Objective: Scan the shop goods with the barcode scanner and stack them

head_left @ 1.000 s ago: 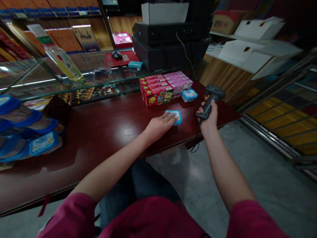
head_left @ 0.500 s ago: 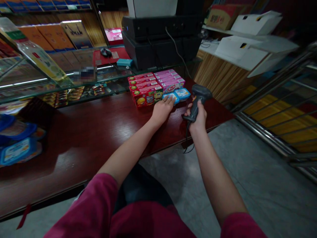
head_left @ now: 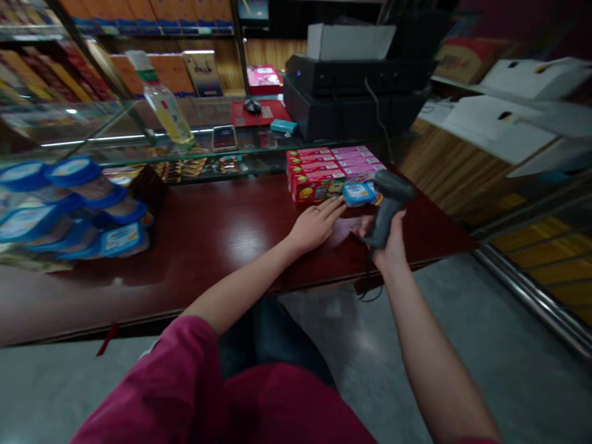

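My right hand [head_left: 394,246] grips a dark grey barcode scanner [head_left: 389,200] by its handle, its head up and a cable hanging below. Fingers outstretched, my left hand [head_left: 315,226] is over the counter just in front of a small blue-lidded tub [head_left: 357,194]. Whether the fingertips touch the tub I cannot tell. A second blue lid beside it is partly hidden by the scanner. Right behind the tubs stand red snack boxes [head_left: 313,176] and pink boxes [head_left: 357,161] in rows.
Blue-lidded tubs [head_left: 76,209] are stacked on the left of the dark red counter [head_left: 222,246]. A bottle [head_left: 166,108] and a phone [head_left: 224,138] rest on the glass case behind. Black register equipment [head_left: 351,98] stands at the back; a metal rack [head_left: 531,296] is at right.
My view has turned left, bringing more of the stacked tubs into sight. My left hand has come off the tub's lid toward the near side. The scanner is still in my right hand.
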`<state>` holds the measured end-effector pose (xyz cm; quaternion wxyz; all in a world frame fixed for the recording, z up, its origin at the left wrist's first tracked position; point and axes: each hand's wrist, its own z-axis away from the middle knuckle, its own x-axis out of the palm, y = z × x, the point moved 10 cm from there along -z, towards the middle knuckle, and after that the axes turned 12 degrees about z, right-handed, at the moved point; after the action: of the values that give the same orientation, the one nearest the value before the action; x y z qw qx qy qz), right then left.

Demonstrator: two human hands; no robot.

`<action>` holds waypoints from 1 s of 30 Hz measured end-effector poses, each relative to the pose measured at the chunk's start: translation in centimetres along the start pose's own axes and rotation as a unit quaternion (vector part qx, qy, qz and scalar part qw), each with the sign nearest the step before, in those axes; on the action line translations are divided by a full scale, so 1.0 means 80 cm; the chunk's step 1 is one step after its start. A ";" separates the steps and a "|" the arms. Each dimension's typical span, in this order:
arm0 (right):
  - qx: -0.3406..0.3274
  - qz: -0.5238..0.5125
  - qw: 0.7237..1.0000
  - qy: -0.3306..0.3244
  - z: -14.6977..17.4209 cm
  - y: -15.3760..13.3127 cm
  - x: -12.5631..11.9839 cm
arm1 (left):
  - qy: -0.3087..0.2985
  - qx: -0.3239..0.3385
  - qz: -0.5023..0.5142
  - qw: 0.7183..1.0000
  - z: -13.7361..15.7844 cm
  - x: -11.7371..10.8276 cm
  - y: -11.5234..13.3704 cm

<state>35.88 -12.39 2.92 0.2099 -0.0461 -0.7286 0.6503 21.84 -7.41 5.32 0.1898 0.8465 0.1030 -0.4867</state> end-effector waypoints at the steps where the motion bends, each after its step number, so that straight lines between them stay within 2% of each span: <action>1: 0.012 0.005 0.999 -0.049 0.006 0.006 0.030 | -0.005 -0.001 -0.019 1.000 0.028 -0.017 -0.007; 5: 0.077 -0.003 0.978 -0.196 0.029 0.044 0.159 | 0.015 -0.068 -0.083 0.994 0.158 -0.109 -0.063; 9: 0.130 -0.021 0.949 -0.286 0.046 0.082 0.284 | 0.097 -0.213 -0.107 0.966 0.305 -0.214 -0.130; 12: 0.149 -0.017 0.934 -0.325 0.057 0.103 0.351 | 0.175 -0.304 -0.117 0.929 0.405 -0.281 -0.163; 15: 0.154 -0.002 0.921 -0.359 0.067 0.115 0.392 | 0.204 -0.366 -0.125 0.899 0.471 -0.317 -0.187; 17: 0.151 0.011 0.915 -0.373 0.072 0.118 0.405 | 0.204 -0.381 -0.119 0.894 0.492 -0.326 -0.197; 19: 0.152 0.021 0.913 -0.377 0.074 0.119 0.407 | 0.199 -0.374 -0.098 0.901 0.496 -0.324 -0.202; 22: 0.164 0.024 0.912 -0.374 0.073 0.121 0.400 | 0.195 -0.367 -0.030 0.909 0.482 -0.309 -0.203; 24: 0.175 0.021 0.913 -0.368 0.071 0.122 0.395 | 0.231 -0.377 0.056 0.895 0.467 -0.296 -0.208; 25: 0.180 0.018 0.915 -0.361 0.068 0.123 0.393 | 0.267 -0.388 0.118 0.874 0.461 -0.289 -0.214; 26: 0.183 0.012 0.918 -0.352 0.064 0.123 0.391 | 0.308 -0.403 0.193 0.840 0.456 -0.279 -0.224; 28: 0.181 -0.003 0.927 -0.328 0.055 0.122 0.386 | 0.371 -0.427 0.364 0.740 0.439 -0.246 -0.248; 30: 0.172 -0.014 0.937 -0.305 0.042 0.120 0.380 | 0.389 -0.422 0.515 0.637 0.405 -0.208 -0.268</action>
<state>5.07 -3.75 0.88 -0.0086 0.2016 -0.6356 0.7452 -19.73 -1.45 0.24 0.6886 0.7013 -0.0908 0.1602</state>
